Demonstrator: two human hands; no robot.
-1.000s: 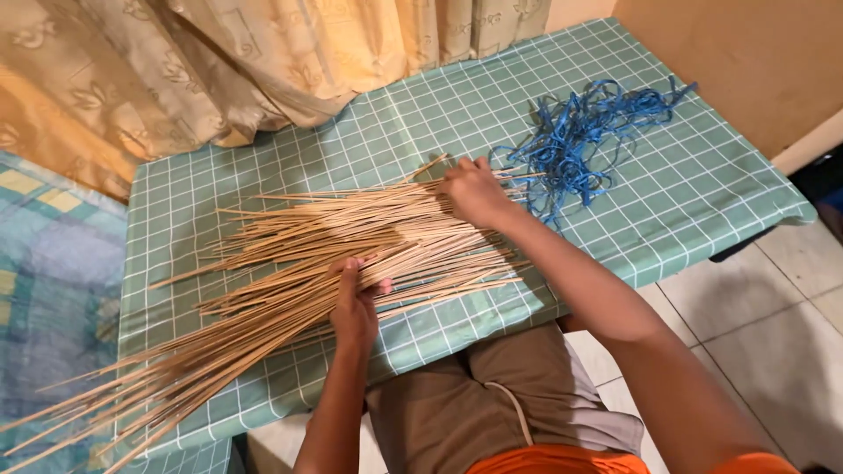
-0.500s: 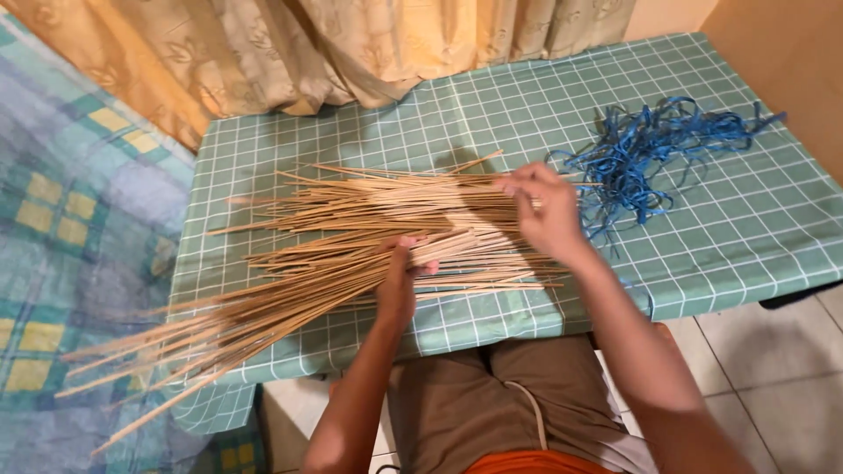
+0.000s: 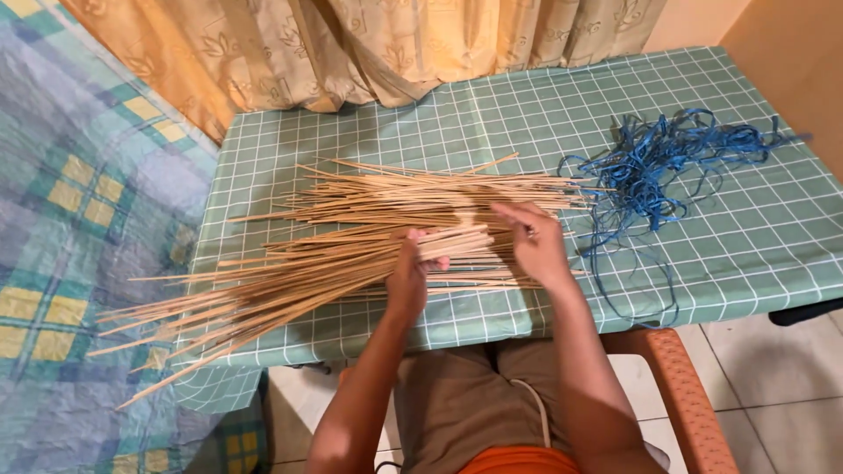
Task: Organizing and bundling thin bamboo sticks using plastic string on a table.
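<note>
The person's left hand (image 3: 411,274) is now grasping a small bunch of sticks (image 3: 369,230) near the table's (image 3: 527,105) front edge, while the right hand (image 3: 537,246), having drawn back from the blue cord (image 3: 667,167), is resting unclenched on the pile.

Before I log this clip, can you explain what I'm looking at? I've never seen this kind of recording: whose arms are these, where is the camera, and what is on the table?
There is no machine here. The picture comes from a camera worn on a person's head, looking down, so both arms belong to that seated person. The left hand grips a small bundle of sticks by its ends. The right hand rests with spread fingers on the big pile of thin pale sticks, which fans across a table with a green checked cloth and sticks out past its left edge. To the right lies a loose tangle of blue string. Curtains hang behind the table, and a patterned blanket lies to the left.
</note>
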